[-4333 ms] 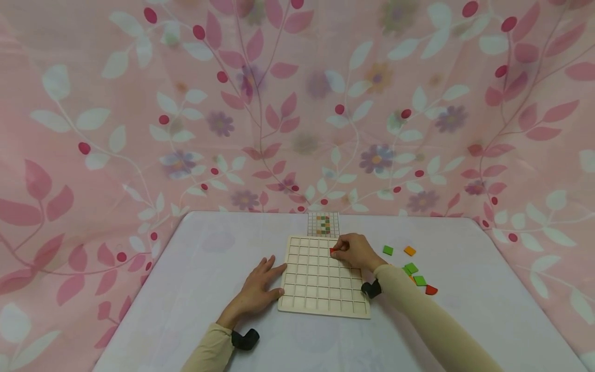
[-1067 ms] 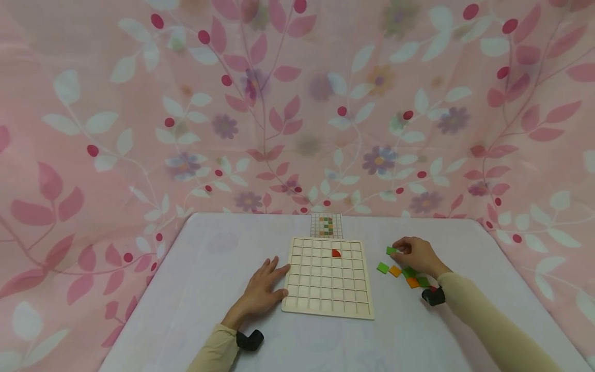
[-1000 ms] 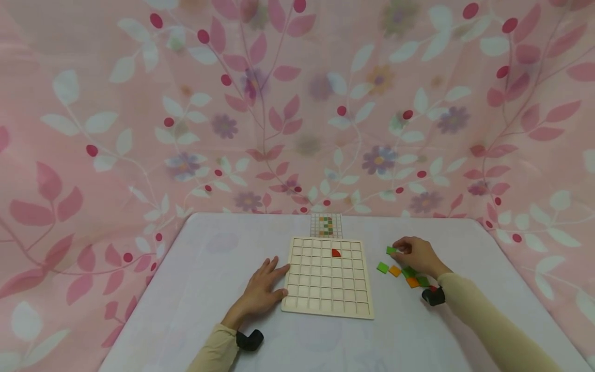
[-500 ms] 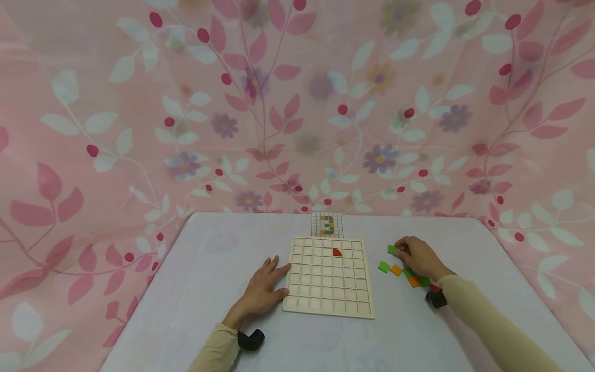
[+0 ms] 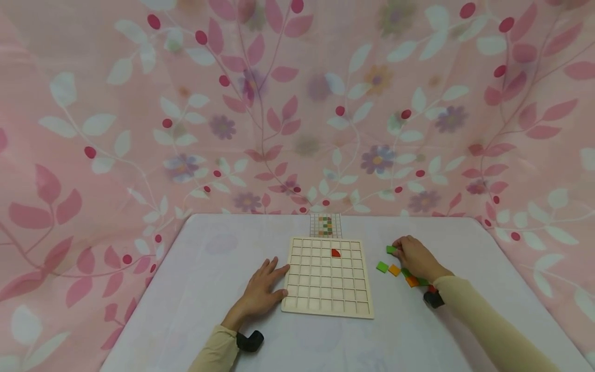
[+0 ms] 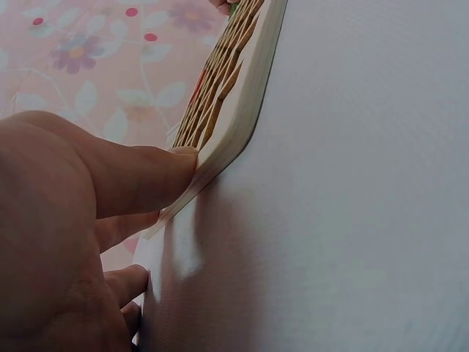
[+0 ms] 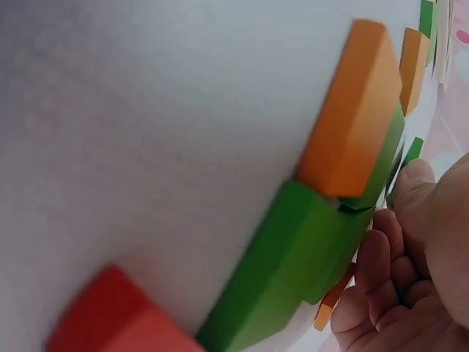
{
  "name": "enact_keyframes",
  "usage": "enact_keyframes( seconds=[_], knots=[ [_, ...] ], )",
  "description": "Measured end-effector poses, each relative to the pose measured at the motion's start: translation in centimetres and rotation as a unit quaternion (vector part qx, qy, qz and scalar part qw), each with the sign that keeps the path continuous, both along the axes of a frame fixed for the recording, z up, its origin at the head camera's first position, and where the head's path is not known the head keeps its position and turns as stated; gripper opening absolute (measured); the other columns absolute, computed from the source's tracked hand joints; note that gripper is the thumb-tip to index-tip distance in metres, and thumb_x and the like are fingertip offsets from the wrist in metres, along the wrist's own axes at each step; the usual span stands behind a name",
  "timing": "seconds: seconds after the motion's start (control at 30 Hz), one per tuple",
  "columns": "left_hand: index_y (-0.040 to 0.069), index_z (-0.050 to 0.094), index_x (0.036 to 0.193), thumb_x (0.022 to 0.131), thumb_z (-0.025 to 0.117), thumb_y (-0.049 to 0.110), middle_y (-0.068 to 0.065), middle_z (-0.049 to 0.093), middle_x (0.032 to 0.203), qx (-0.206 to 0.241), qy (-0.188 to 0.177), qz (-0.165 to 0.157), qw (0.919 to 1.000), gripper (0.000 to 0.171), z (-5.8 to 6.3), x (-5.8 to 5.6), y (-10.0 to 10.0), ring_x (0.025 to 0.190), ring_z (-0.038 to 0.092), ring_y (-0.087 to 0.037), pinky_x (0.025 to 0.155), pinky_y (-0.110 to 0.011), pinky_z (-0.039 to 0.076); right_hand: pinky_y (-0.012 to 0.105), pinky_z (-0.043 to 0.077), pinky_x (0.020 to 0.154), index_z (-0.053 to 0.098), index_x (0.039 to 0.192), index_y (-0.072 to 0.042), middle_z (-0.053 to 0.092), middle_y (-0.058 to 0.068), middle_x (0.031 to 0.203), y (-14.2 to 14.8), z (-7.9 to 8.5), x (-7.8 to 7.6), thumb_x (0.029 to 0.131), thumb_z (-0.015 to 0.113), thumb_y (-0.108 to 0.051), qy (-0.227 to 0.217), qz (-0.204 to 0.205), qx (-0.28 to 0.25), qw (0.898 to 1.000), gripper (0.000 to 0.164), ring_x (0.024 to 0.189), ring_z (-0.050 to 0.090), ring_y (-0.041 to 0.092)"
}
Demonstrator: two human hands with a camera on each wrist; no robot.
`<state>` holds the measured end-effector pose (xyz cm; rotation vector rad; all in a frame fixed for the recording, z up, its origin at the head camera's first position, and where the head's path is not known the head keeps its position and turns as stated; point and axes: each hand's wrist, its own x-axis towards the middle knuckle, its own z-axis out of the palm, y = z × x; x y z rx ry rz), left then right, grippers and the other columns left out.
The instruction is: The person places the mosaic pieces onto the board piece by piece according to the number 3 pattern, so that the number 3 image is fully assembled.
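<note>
A pale wooden grid board [image 5: 321, 283] lies on the table, with one red quarter-circle piece [image 5: 335, 253] in a cell of its second row from the back. My left hand [image 5: 262, 289] rests at the board's left edge, fingers spread, thumb and forefinger touching the rim; the left wrist view shows the thumb [image 6: 150, 180] against that edge. Right of the board, my right hand [image 5: 417, 258] pinches a green square tile [image 5: 391, 250] by one side. In the right wrist view the thumb [image 7: 419, 187] lies against this tile, and the other fingers are curled.
A printed pattern card [image 5: 325, 225] lies behind the board. Between the board and my right wrist lie a green tile [image 5: 382, 267], an orange tile [image 5: 394, 270], a second orange tile [image 5: 411, 281], more green tiles and a red piece [image 7: 121, 315]. A floral curtain hangs behind.
Since the earliest frame, my right hand has left the red piece in the board and moved right to the green tile. Over the last second both hands have stayed almost still.
</note>
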<state>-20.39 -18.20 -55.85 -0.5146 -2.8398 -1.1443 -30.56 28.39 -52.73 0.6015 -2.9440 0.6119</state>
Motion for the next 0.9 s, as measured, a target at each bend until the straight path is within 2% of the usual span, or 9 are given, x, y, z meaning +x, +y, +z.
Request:
enact_keyframes(
  seconds=[0.37,0.53,0.67,0.8,0.9],
  knots=[
    [0.010,0.055,0.154,0.095,0.074,0.023,-0.030,0.031,0.169,0.002,-0.003,-0.015,0.9999,0.063,0.7,0.3,-0.1,0.159,0.018,-0.055,0.123,-0.076,0.016,0.051,0.058,0.091,0.064,0.121,0.005,0.065,0.014,0.110,-1.7,1.3,-0.4,0.105,0.065,-0.010,0.004,0.013,-0.008,1.000,0.022,0.094,0.063,0.024],
    [0.008,0.056,0.153,0.097,0.072,0.026,-0.034,0.034,0.166,0.004,0.020,-0.025,0.9995,0.061,1.1,0.5,-0.2,0.155,0.022,-0.060,0.117,-0.080,0.019,0.049,0.058,0.089,0.066,0.118,0.004,0.065,0.012,0.105,-3.3,2.3,-0.6,0.103,0.068,-0.009,0.020,0.026,0.003,0.999,0.020,0.092,0.063,0.024],
    [0.008,0.056,0.152,0.097,0.073,0.028,-0.034,0.035,0.166,0.007,0.024,-0.024,0.9994,0.061,1.4,0.6,-0.1,0.154,0.023,-0.061,0.117,-0.080,0.020,0.048,0.058,0.089,0.067,0.118,0.003,0.065,0.011,0.103,-4.7,2.8,-0.8,0.101,0.071,-0.010,0.016,0.035,0.010,0.999,0.021,0.091,0.062,0.024],
    [0.010,0.055,0.154,0.098,0.071,0.030,-0.034,0.034,0.166,0.004,0.022,-0.026,0.9994,0.061,1.2,0.6,-0.2,0.155,0.022,-0.060,0.117,-0.080,0.020,0.047,0.058,0.088,0.068,0.117,0.001,0.066,0.010,0.103,-6.1,2.9,-0.9,0.100,0.072,-0.010,0.013,0.051,0.017,0.998,0.020,0.092,0.063,0.024],
    [0.010,0.054,0.155,0.098,0.071,0.028,-0.032,0.031,0.168,0.003,0.003,-0.025,0.9997,0.063,1.2,0.5,-0.1,0.158,0.018,-0.057,0.121,-0.078,0.017,0.045,0.057,0.088,0.068,0.117,0.000,0.066,0.008,0.104,-7.2,2.9,-0.9,0.101,0.072,-0.012,0.008,0.057,0.022,0.998,0.021,0.093,0.063,0.022]
  ],
)
